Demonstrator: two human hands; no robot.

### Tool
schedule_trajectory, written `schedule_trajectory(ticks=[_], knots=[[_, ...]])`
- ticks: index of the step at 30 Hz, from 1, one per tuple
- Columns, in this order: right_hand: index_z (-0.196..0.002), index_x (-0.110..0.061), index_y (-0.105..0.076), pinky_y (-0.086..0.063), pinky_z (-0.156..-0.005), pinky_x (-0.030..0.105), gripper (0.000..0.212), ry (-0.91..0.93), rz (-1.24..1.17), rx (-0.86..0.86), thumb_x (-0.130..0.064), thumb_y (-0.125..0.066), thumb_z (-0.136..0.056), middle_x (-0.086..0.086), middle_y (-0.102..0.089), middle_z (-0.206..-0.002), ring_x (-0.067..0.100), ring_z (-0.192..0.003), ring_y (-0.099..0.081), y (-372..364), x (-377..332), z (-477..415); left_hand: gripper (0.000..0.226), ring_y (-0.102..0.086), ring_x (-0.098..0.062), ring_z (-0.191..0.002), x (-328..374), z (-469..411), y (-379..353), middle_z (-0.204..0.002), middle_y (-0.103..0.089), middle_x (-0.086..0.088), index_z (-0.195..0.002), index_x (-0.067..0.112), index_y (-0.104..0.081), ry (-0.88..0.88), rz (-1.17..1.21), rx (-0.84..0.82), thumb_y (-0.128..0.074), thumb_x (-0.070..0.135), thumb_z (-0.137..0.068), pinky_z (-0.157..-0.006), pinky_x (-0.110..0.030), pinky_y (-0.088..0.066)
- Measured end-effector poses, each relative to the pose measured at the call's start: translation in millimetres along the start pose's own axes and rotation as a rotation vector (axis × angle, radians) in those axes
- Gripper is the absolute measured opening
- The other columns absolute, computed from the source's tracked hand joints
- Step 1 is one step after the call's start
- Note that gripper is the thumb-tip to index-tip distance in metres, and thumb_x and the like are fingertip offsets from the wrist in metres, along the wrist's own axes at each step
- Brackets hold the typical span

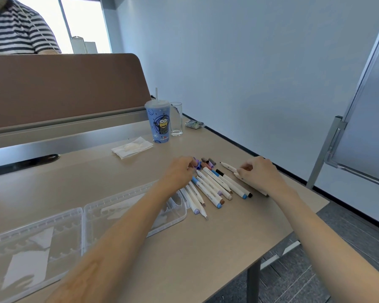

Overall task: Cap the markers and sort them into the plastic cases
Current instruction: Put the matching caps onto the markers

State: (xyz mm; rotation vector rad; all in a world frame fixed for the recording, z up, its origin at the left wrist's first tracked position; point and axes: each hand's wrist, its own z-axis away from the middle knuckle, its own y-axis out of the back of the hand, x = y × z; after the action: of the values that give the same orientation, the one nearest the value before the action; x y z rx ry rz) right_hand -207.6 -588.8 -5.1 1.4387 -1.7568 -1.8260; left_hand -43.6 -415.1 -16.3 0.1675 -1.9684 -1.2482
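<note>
Two hands are working at the far edge of the marker pile (pixel 214 186), which is lying fanned out on the table (pixel 206 248) just right of the open plastic cases (pixel 109 196). Your left hand (pixel 179 169) is reaching across to the loose caps (pixel 211 161) clustered at the pile's far end. Its fingertips are bunching together and pinching a purple cap (pixel 197 165), probably because that colour matches a pen you are about to close. Your right hand (pixel 257 172) is curling its fingers round an uncapped marker (pixel 229 166) at the right side of the pile. It is holding the barrel low and nearly flat, with the bare tip pointing far-left toward the caps so the two can meet in a short move. A second pen seems to be lying under that palm, though I cannot tell whether you are gripping it too. Several pens in the pile are showing bare tips, and both cases are lying empty of markers, so the capping is looking barely begun. A printed cup (pixel 159 122), a glass (pixel 176 119) and a napkin (pixel 131 147) are standing farther back, well apart from your work.
</note>
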Motion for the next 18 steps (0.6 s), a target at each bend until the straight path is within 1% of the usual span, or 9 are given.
schedule_trajectory(ticks=[2,3,6,9,11,15,18], knots=[[-0.101,-0.024,-0.072,-0.053,-0.085,0.034,0.021,-0.019,-0.027,0.026,-0.032,-0.059,-0.088,-0.004,-0.07,-0.103,0.015,-0.095,-0.063,1,6,-5,0.025,-0.053,-0.02,-0.103,-2,-7,-2,-0.116,-0.06,-0.009,-0.116,0.011,-0.063,-0.004,-0.027,-0.004,-0.052,0.008,-0.094,-0.082,-0.024,-0.038],[-0.102,-0.024,-0.072,-0.053,-0.086,0.034,0.021,-0.024,-0.042,0.038,-0.031,-0.059,-0.088,-0.004,-0.07,-0.102,0.015,-0.095,-0.063,1,9,-6,0.026,-0.053,-0.022,-0.106,-3,-11,-2,-0.117,-0.059,-0.01,-0.117,0.012,-0.063,-0.008,-0.048,-0.006,-0.052,0.007,-0.094,-0.084,-0.025,-0.04],[-0.101,-0.023,-0.071,-0.05,-0.079,0.029,0.019,-0.006,-0.104,0.093,-0.028,-0.057,-0.09,-0.006,-0.069,-0.097,0.013,-0.089,-0.062,1,13,-8,0.04,-0.049,-0.026,-0.115,-4,-23,-3,-0.124,-0.052,-0.011,-0.127,0.013,-0.057,-0.038,-0.115,-0.015,-0.05,-0.002,-0.091,-0.095,-0.032,-0.041],[-0.098,-0.023,-0.07,-0.045,-0.072,0.025,0.016,0.017,-0.136,0.133,-0.025,-0.056,-0.091,-0.009,-0.067,-0.09,0.009,-0.083,-0.061,-1,15,-12,0.054,-0.045,-0.027,-0.122,-5,-36,-1,-0.133,-0.047,-0.01,-0.134,0.014,-0.054,-0.079,-0.183,-0.058,-0.049,-0.011,-0.086,-0.101,-0.035,-0.041],[-0.096,-0.024,-0.069,-0.045,-0.073,0.025,0.014,0.028,-0.148,0.148,-0.024,-0.055,-0.091,-0.011,-0.067,-0.089,0.008,-0.083,-0.06,-2,17,-16,0.054,-0.045,-0.026,-0.122,-8,-44,-1,-0.135,-0.047,-0.009,-0.133,0.016,-0.055,-0.092,-0.233,-0.083,-0.05,-0.01,-0.087,-0.101,-0.036,-0.042],[-0.096,-0.025,-0.069,-0.049,-0.077,0.027,0.015,0.043,-0.16,0.166,-0.023,-0.055,-0.091,-0.012,-0.066,-0.089,0.008,-0.084,-0.061,-3,21,-21,0.044,-0.051,-0.026,-0.114,-14,-52,0,-0.125,-0.056,-0.01,-0.126,0.016,-0.061,-0.123,-0.311,-0.114,-0.05,-0.005,-0.09,-0.096,-0.032,-0.043],[-0.097,-0.024,-0.069,-0.05,-0.079,0.028,0.016,0.05,-0.168,0.177,-0.022,-0.055,-0.092,-0.013,-0.064,-0.089,0.009,-0.086,-0.061,-4,24,-25,0.037,-0.054,-0.026,-0.11,-22,-53,3,-0.121,-0.06,-0.01,-0.121,0.013,-0.064,-0.102,-0.273,-0.079,-0.049,-0.003,-0.091,-0.088,-0.026,-0.04]])
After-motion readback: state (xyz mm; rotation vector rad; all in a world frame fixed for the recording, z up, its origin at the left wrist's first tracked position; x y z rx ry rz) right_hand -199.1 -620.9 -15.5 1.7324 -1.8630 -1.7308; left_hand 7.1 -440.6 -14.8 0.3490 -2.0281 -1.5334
